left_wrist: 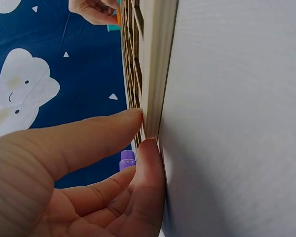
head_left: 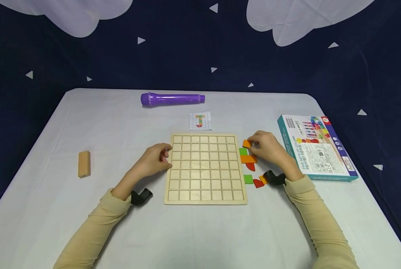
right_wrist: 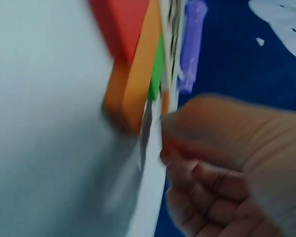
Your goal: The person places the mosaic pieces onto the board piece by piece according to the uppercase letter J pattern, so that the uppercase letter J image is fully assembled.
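Observation:
A wooden grid board [head_left: 205,170] lies flat on the white table. My left hand [head_left: 153,160] is at its left edge; in the left wrist view the thumb [left_wrist: 103,131] lies on the rim and a fingertip presses the side, pinching the edge. Beyond the board's upper right side, my right hand [head_left: 267,146] pinches a small orange block [head_left: 246,144] between thumb and fingers. Just below it lie a green block [head_left: 243,151], a longer orange block [head_left: 249,159] and a red curved block [head_left: 250,166]. Nearer the front are another green block [head_left: 248,179] and a red piece [head_left: 258,183].
A yellow-orange piece [head_left: 263,179] lies partly behind the right wrist strap. Behind the board are a pattern card [head_left: 200,121] and a purple microphone-shaped toy [head_left: 173,99]. A boxed set [head_left: 318,149] is at the right; a wooden block [head_left: 84,164] stands far left.

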Available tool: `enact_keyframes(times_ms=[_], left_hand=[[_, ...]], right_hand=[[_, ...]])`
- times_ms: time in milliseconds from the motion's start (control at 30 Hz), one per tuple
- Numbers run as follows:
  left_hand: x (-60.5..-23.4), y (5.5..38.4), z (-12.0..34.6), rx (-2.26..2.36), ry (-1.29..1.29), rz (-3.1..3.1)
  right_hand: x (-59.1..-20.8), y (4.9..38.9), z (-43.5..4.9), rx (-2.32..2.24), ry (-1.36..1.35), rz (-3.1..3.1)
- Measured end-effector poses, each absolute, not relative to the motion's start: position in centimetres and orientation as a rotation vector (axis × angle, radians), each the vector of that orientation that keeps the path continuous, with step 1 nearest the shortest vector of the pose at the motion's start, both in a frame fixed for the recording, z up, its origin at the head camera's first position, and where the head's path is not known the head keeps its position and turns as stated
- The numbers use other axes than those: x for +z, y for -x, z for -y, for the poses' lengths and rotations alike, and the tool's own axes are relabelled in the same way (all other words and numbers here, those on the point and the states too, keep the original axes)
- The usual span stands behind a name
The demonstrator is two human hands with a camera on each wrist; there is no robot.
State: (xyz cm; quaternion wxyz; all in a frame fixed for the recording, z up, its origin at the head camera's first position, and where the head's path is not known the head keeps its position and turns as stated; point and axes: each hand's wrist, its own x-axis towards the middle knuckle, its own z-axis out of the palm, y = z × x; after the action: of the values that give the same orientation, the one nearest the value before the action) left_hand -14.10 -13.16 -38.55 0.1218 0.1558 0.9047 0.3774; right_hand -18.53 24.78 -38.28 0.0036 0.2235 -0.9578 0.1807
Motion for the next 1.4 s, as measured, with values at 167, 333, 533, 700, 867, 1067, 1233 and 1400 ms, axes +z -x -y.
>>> enact_keyframes(times_ms=[167,333,533,700,867,1067,1233,1400], left_hand=[[-38.3,14.1,13.2,1.094,-0.448,-2.637],[-38.3,14.1,13.2,1.092,-0.451,-2.635],[-38.4,14.2,13.3,1.096,-0.456,-2.639],[-38.7,14.2,13.3,1.112,-0.461,-2.633],[-38.7,14.4,13.4,1.11,-0.456,-2.641],[-38.8,14.4,13.5,1.115,-0.452,-2.643],[-38.8,14.4,13.5,1.123,-0.442,-2.637],[-38.7,14.5,13.4,1.131,-0.444,-2.632]], right_hand=[[-37.6,18.5,-24.5,0.549,-0.689,2.986],[-37.1,18.6,-24.0,0.551,-0.702,2.988],[-36.6,18.6,-23.2,0.548,-0.728,2.986],[-36.4,18.4,-22.6,0.544,-0.779,2.964],[-36.2,18.5,-21.8,0.536,-0.851,2.921],[-36.2,18.8,-20.6,0.538,-0.926,2.886],[-36.1,19.0,-19.4,0.52,-0.98,2.884],[-36.2,19.1,-18.4,0.506,-1.007,2.902]])
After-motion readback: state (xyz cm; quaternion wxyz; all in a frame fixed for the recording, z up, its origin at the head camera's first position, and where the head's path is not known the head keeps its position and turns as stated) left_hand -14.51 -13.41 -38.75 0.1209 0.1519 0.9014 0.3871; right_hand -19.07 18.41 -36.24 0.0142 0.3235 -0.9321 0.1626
